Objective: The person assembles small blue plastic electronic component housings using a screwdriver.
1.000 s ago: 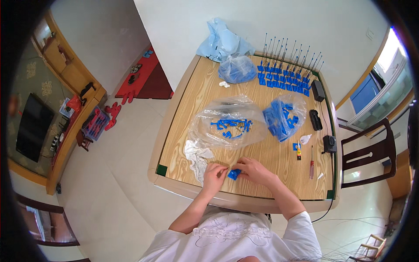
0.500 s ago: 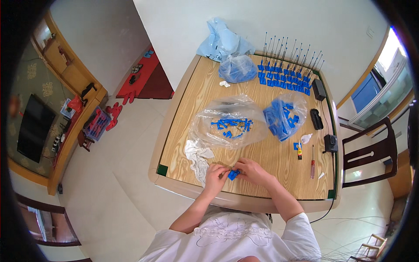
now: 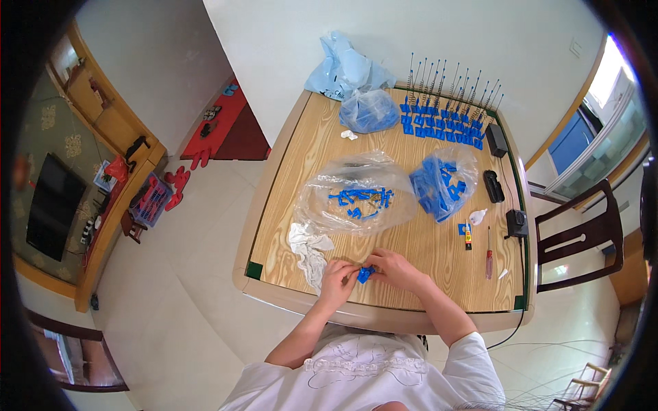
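Note:
Close to the table's front edge, a small blue plastic piece (image 3: pixel 364 275) sits between my two hands. My left hand (image 3: pixel 336 282) is closed, its fingertips pinching the piece from the left. On the other side my right hand (image 3: pixel 393 268) grips it with bent fingers and thumb. Fine details of the piece are hidden by the fingers. A crumpled white cloth (image 3: pixel 308 248) lies just beyond my left hand. Farther off, a clear plastic bag (image 3: pixel 315 198) holds loose blue parts, and a second bag of blue pieces (image 3: pixel 433 188) stands to its right.
Rows of blue bases with upright springs (image 3: pixel 442 123) fill the far right. Along the right side lie a screwdriver (image 3: pixel 489 266), a glue tube (image 3: pixel 468 238), a black case (image 3: pixel 493 186) and a corded black box (image 3: pixel 516 223). Another bag of blue pieces (image 3: pixel 370 113) is far back.
The blue piece has turned slightly between my fingers. Both hands stay in nearly the same place; the whole view has shifted a little.

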`<move>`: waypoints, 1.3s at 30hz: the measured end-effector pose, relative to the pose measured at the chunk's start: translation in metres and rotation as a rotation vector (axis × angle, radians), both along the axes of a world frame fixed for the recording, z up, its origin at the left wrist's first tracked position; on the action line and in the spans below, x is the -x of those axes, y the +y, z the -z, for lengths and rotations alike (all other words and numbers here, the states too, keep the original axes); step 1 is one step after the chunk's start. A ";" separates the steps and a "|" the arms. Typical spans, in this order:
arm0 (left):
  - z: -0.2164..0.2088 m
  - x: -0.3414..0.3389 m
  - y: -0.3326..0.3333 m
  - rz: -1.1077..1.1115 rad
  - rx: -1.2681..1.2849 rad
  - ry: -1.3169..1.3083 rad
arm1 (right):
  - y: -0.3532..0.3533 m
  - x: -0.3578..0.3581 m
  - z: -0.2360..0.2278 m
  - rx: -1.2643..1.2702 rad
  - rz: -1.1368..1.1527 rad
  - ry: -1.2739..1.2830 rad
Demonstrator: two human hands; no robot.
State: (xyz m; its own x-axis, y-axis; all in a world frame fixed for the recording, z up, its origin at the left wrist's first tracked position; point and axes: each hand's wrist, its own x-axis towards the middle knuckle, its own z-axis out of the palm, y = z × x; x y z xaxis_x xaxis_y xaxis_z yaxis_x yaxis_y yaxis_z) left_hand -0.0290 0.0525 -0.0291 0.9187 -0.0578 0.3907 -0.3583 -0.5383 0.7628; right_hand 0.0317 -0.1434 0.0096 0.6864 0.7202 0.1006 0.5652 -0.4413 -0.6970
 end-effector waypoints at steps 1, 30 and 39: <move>-0.006 0.001 -0.002 0.015 -0.038 -0.010 | -0.001 -0.001 0.004 -0.011 0.013 0.020; 0.005 -0.027 -0.031 -0.206 0.099 -0.037 | -0.214 0.054 0.027 0.461 1.464 -0.215; 0.003 -0.030 -0.024 -0.254 -0.056 -0.134 | -0.150 0.056 0.009 -0.393 1.268 -0.043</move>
State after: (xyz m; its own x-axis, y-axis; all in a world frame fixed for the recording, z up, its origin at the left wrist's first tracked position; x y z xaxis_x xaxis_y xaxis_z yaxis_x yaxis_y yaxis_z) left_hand 0.0005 0.0283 -0.0317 0.8469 0.1432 0.5122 -0.3019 -0.6633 0.6847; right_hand -0.0242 -0.2938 0.0002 0.8481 -0.4939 0.1918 -0.0610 -0.4507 -0.8906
